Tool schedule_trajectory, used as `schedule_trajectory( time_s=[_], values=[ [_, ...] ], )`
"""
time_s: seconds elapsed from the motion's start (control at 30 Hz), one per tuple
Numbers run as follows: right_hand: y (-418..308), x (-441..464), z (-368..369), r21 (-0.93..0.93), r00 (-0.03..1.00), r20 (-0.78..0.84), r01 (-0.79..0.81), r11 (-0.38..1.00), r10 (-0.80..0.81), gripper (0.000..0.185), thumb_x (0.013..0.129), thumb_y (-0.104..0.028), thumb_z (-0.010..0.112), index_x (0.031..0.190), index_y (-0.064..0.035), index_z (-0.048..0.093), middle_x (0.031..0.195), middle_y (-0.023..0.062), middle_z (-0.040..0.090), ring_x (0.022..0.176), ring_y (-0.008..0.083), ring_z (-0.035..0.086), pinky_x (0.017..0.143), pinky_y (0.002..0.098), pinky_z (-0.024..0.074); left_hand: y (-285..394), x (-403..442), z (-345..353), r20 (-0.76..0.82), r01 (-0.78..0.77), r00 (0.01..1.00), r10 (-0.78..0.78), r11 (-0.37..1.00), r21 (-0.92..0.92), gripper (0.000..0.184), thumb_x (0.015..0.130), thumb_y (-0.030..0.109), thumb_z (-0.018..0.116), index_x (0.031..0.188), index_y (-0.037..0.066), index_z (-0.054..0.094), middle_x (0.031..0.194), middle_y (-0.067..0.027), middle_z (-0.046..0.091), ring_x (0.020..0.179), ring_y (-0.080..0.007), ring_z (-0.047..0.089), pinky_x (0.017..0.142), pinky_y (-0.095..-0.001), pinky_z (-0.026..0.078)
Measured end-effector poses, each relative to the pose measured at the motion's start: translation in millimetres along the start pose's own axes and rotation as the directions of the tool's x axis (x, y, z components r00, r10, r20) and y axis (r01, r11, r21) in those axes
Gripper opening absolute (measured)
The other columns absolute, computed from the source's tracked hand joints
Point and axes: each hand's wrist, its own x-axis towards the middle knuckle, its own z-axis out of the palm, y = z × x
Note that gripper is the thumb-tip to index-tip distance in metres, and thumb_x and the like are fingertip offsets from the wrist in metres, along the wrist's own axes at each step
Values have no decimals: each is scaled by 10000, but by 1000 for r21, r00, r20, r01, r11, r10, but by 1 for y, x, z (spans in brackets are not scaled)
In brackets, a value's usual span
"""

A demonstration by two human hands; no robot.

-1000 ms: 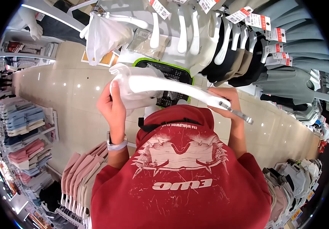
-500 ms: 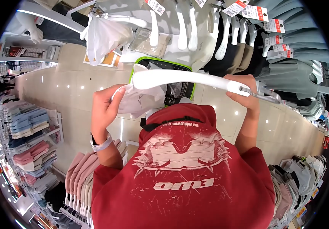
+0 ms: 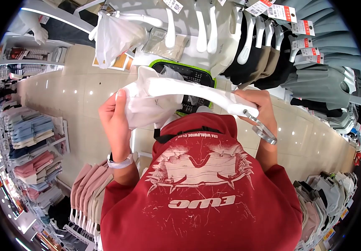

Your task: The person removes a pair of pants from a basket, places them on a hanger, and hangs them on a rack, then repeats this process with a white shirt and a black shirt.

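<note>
A white hanger (image 3: 193,89) with a metal hook spans the space between my hands in front of my chest. My right hand (image 3: 259,104) is closed around its end by the hook, which hangs down toward my forearm. The hanger's other end reaches into a white garment (image 3: 151,109). My left hand (image 3: 115,113) pinches this cloth at its left edge, thumb on top. Below the garment and hanger stands a black basket (image 3: 207,79) with a green rim, partly covered, with clear plastic packaging inside.
Ahead is a rack with several white hangers (image 3: 201,31), dark tops and grey garments (image 3: 323,83) with price tags. A white plastic bag (image 3: 117,39) hangs at its left end. Folded clothes (image 3: 32,131) fill shelves at left; pink garments (image 3: 89,184) hang at lower left.
My right hand has drawn the hook end inward and down, and the hook has swung to point down. The hanger tilts more. My left hand has shifted slightly with the white garment.
</note>
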Motion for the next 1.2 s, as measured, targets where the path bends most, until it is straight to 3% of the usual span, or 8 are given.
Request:
schedule_trajectory(
  time_s=[0.1,0.37,0.6,0.67,0.9,0.97,1.1,1.2],
  values=[
    [5,-4,-1,41,999,44,-24,999,22,387,609,-153,762,949,8,673,744,124,646,567,192,587,546,252,430,-2,-1,1,8,-69,998,69,993,91,295,936,197,541,947,-74,656,804,-64,655,689,-89,571,612,-224,451],
    [15,6,-18,210,985,169,5,978,-41,353,631,-110,766,959,-6,684,737,85,673,603,135,623,587,230,479,8,3,-2,544,-490,812,209,751,442,168,876,89,573,961,-17,672,774,-157,659,603,-142,573,566,-264,445],
    [14,10,-17,4,997,73,10,1000,-10,366,600,-121,777,932,2,684,694,96,643,583,135,612,562,224,462,16,2,-7,474,-333,880,14,730,596,194,892,93,537,959,-26,674,781,-124,677,651,-114,578,593,-246,452],
    [16,14,-12,73,990,123,53,996,-62,377,600,-128,780,940,2,682,701,99,646,584,138,615,566,226,464,11,2,-3,491,-475,838,237,759,445,156,852,92,596,938,-9,675,718,-156,636,534,-179,555,507,-282,425],
    [30,18,-24,271,968,250,-103,957,34,435,646,-212,765,990,37,668,741,86,666,628,111,602,578,245,472,21,7,1,602,-613,767,222,529,586,147,799,82,645,932,45,698,741,-113,615,539,-234,551,500,-304,422],
    [34,16,-21,343,967,245,-146,928,61,456,650,-246,757,981,54,664,730,91,655,626,101,585,583,248,472,21,11,6,645,-810,585,492,386,441,155,780,83,661,928,56,700,766,-101,612,542,-242,552,505,-316,429],
    [23,22,9,343,979,204,-67,937,-4,392,671,-193,764,985,24,675,725,62,653,644,82,575,592,254,473,16,4,30,572,-822,568,592,368,435,131,786,88,657,904,44,692,729,-97,604,548,-258,556,512,-330,436],
    [12,34,41,292,952,306,-125,948,31,387,677,-164,784,1009,4,676,828,68,676,727,92,605,676,251,495,21,-13,60,512,-704,709,484,514,490,124,803,110,643,887,22,664,709,-106,618,579,-272,583,522,-344,445]
  ],
)
